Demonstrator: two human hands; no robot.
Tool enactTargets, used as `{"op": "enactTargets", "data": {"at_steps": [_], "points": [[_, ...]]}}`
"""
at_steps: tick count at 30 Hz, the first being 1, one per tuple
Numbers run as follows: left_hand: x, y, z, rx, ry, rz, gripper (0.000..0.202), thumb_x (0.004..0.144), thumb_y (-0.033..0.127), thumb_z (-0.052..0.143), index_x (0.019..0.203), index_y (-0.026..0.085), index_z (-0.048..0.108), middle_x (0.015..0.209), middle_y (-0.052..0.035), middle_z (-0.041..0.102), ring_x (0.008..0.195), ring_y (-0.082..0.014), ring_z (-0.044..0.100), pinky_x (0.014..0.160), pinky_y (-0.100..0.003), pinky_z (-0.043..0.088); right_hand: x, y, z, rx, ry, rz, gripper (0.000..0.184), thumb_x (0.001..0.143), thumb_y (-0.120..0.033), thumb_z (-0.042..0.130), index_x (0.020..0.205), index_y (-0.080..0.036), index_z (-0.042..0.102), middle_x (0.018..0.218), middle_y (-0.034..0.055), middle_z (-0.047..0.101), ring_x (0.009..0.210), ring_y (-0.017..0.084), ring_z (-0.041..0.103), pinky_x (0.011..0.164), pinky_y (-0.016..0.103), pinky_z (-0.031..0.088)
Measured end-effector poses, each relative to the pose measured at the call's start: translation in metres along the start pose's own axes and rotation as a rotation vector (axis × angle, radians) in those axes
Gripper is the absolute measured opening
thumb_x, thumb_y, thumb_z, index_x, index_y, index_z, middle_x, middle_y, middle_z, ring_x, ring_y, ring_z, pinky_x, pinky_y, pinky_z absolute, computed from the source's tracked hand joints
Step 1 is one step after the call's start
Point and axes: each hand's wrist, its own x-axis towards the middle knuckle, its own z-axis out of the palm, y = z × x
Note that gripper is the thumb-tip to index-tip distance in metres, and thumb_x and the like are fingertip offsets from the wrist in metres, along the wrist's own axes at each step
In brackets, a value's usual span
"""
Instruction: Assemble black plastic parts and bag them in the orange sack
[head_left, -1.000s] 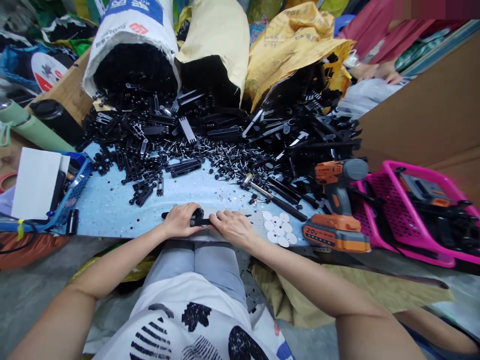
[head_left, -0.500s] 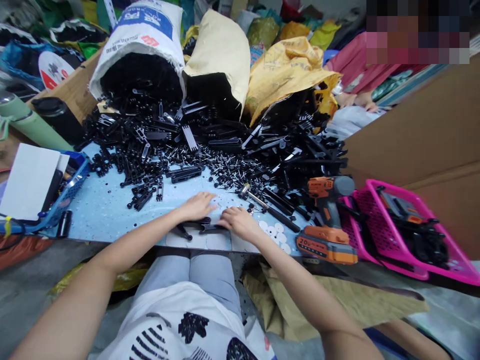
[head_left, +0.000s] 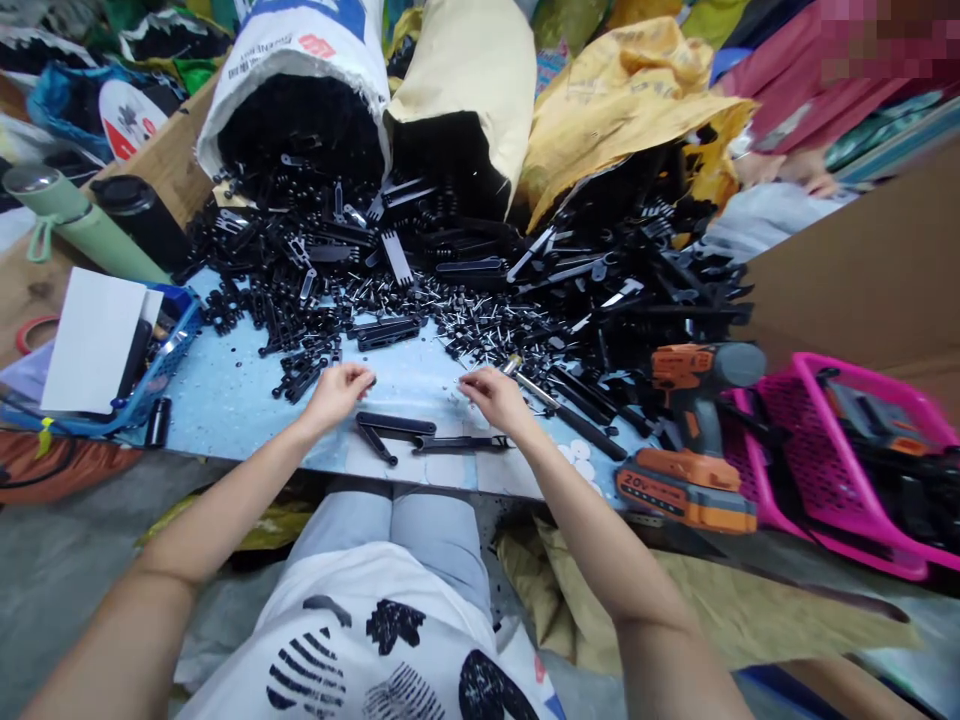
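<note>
My left hand (head_left: 339,392) hovers over the blue tabletop with thumb and fingers pinched together. A tiny dark bit shows at its fingertips, too small to name. My right hand (head_left: 496,396) is pinched as well, a short way to the right, and whatever its fingertips hold is too small to make out. Below and between the hands lies a jointed black piece (head_left: 396,426), folded into a narrow V. A longer black bar (head_left: 461,443) with a forked end rests beside it, near the table's front edge. Behind the hands spreads a pile of small pins (head_left: 487,325).
Black parts (head_left: 315,250) spill from a white sack (head_left: 296,60), a cream sack (head_left: 465,70) and a yellow sack (head_left: 615,110). A hammer (head_left: 570,415), white discs (head_left: 577,455), an orange drill (head_left: 682,480) and a pink basket (head_left: 802,450) stand right. A blue basket (head_left: 161,375) stands left. Another person's hands (head_left: 802,170) show upper right.
My hands have moved apart and lifted off the black pieces near the front edge, which now show fully. Their fingers have gone from lying low to a pinch. The view has shifted slightly.
</note>
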Motion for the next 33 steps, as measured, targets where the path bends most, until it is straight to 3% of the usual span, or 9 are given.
{"op": "enactTargets", "data": {"at_steps": [2, 5, 8, 14, 19, 22, 28, 33], "points": [[-0.026, -0.012, -0.015, -0.238, -0.007, -0.174, 0.041, 0.067, 0.052, 0.067, 0.075, 0.012, 0.060, 0.059, 0.0002, 0.056, 0.050, -0.0089, 0.048, 0.052, -0.023, 0.039, -0.016, -0.012, -0.002, 0.162, -0.103, 0.002, 0.021, 0.085, -0.034, 0.057, 0.093, -0.016, 0.064, 0.080, 0.0040, 0.064, 0.072, 0.015, 0.059, 0.069, 0.026, 0.045], [-0.046, -0.022, -0.017, -0.369, 0.017, -0.291, 0.047, 0.057, 0.053, 0.073, 0.073, 0.012, 0.059, 0.058, 0.0008, 0.055, 0.049, -0.0071, 0.046, 0.049, -0.020, 0.036, -0.025, -0.033, -0.003, 0.194, -0.226, -0.015, 0.017, 0.082, -0.032, 0.060, 0.086, -0.017, 0.066, 0.080, 0.0037, 0.065, 0.070, 0.014, 0.059, 0.067, 0.025, 0.046], [-0.051, -0.022, -0.011, -0.292, 0.056, -0.253, 0.044, 0.060, 0.053, 0.071, 0.071, 0.013, 0.059, 0.055, 0.0019, 0.054, 0.049, -0.0074, 0.045, 0.050, -0.021, 0.036, -0.025, -0.053, -0.006, 0.026, -0.254, -0.076, 0.012, 0.084, -0.024, 0.058, 0.086, -0.017, 0.067, 0.086, 0.0056, 0.063, 0.076, 0.015, 0.060, 0.070, 0.025, 0.044], [-0.048, -0.019, -0.010, -0.128, -0.055, -0.173, 0.040, 0.066, 0.053, 0.062, 0.071, 0.014, 0.059, 0.056, 0.0015, 0.053, 0.052, -0.0103, 0.046, 0.053, -0.023, 0.036, -0.021, -0.083, -0.012, -0.330, -0.402, -0.164, 0.013, 0.087, -0.015, 0.052, 0.083, -0.015, 0.065, 0.088, 0.0066, 0.060, 0.071, 0.015, 0.059, 0.062, 0.024, 0.036], [-0.040, -0.027, -0.015, -0.008, 0.008, -0.071, 0.037, 0.069, 0.048, 0.062, 0.085, 0.014, 0.061, 0.065, 0.0011, 0.053, 0.056, -0.0109, 0.046, 0.055, -0.023, 0.035, -0.018, -0.086, -0.013, -0.383, -0.407, -0.169, 0.016, 0.089, -0.015, 0.050, 0.082, -0.015, 0.064, 0.088, 0.0071, 0.061, 0.072, 0.015, 0.059, 0.061, 0.024, 0.035], [-0.040, -0.029, -0.018, 0.050, -0.058, -0.047, 0.038, 0.073, 0.045, 0.059, 0.096, 0.015, 0.062, 0.068, 0.0017, 0.053, 0.053, -0.0099, 0.044, 0.054, -0.023, 0.034, -0.015, -0.086, -0.014, -0.360, -0.450, -0.176, 0.012, 0.086, -0.015, 0.054, 0.085, -0.015, 0.066, 0.090, 0.0064, 0.063, 0.078, 0.016, 0.061, 0.065, 0.024, 0.036], [-0.038, -0.029, -0.023, 0.040, -0.091, -0.100, 0.038, 0.071, 0.044, 0.062, 0.094, 0.014, 0.065, 0.071, -0.0013, 0.059, 0.058, -0.0114, 0.048, 0.055, -0.023, 0.037, -0.012, -0.088, -0.013, -0.393, -0.436, -0.203, 0.015, 0.088, -0.015, 0.052, 0.089, -0.015, 0.067, 0.092, 0.0082, 0.064, 0.083, 0.018, 0.061, 0.067, 0.024, 0.039], [-0.032, -0.038, -0.022, 0.167, -0.144, -0.100, 0.035, 0.075, 0.042, 0.059, 0.094, 0.013, 0.063, 0.066, -0.0004, 0.057, 0.061, -0.0139, 0.051, 0.060, -0.025, 0.040, -0.012, -0.083, -0.013, -0.426, -0.441, -0.181, 0.013, 0.086, -0.016, 0.055, 0.088, -0.015, 0.068, 0.091, 0.0086, 0.065, 0.082, 0.017, 0.062, 0.069, 0.024, 0.040]]}}
